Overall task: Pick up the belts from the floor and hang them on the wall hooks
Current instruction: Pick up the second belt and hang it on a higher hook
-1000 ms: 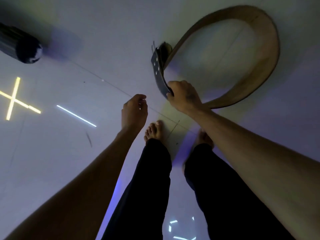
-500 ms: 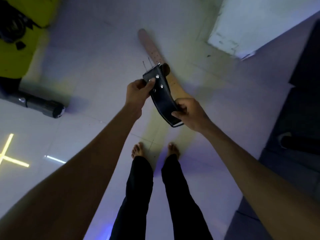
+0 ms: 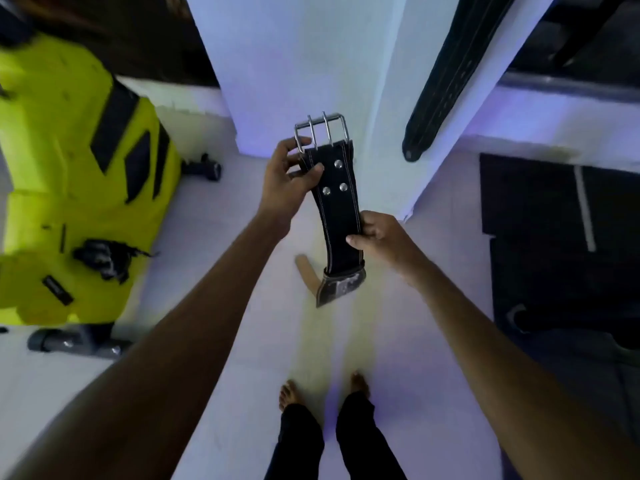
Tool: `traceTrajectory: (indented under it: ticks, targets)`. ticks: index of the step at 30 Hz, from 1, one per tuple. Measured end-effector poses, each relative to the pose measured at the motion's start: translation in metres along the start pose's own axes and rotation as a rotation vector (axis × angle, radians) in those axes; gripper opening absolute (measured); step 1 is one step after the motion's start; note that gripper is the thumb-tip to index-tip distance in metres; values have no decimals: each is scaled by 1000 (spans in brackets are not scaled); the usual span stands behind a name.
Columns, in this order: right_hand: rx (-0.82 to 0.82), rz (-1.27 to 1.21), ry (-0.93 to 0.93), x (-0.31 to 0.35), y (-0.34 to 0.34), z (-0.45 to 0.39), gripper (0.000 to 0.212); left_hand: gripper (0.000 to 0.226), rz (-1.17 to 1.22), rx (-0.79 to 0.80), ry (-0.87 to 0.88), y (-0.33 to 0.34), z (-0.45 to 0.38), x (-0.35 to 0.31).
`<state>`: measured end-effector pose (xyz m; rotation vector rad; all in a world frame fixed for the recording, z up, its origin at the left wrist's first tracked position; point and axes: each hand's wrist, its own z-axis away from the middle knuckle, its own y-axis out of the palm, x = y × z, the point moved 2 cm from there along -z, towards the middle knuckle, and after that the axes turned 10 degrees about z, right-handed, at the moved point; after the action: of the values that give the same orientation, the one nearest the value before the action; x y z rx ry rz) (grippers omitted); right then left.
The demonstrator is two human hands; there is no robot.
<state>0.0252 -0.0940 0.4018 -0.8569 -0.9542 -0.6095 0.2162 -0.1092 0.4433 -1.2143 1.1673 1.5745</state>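
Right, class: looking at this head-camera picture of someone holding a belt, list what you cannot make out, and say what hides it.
- Wall hooks: none in the head view; the hanging belt runs off the top edge.
- Held belt: its lower part folds behind itself; only a tan tip shows.
- Left hand and right hand: some fingers hidden behind the strap.
- Dark items on the yellow mat: too blurred to identify.

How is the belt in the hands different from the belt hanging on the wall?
The held belt is gripped by the left hand and right hand; the hanging belt dangles untouched. The held belt shows a shiny metal buckle and rivets; the hanging belt shows only its plain rounded tip. Both are wide and black.
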Motion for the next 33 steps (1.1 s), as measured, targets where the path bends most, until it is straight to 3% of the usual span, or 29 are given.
traceTrajectory:
  ticks: [4,12,16,22,26,33]
  targets:
    - [-145,-60,-131,74,-58,20,6,39,-13,54,175,42,9,-82]
    - [-426,-114,-313,200,-145,85,17,39,75,156,347,109,34,-203]
    - [-580,-89,-408,258,-174,121,7,34,162,172,401,138,54,-258]
    - [-849,-188,-533,331,-211,178,35,37,233,288,559,186,86,-350]
    - [-844,-171,-638,361,-237,216,22,35,260,333,646,216,110,-400]
    - [-801,-80,-684,371,-262,248,30,33,283,294,808,255,139,-475]
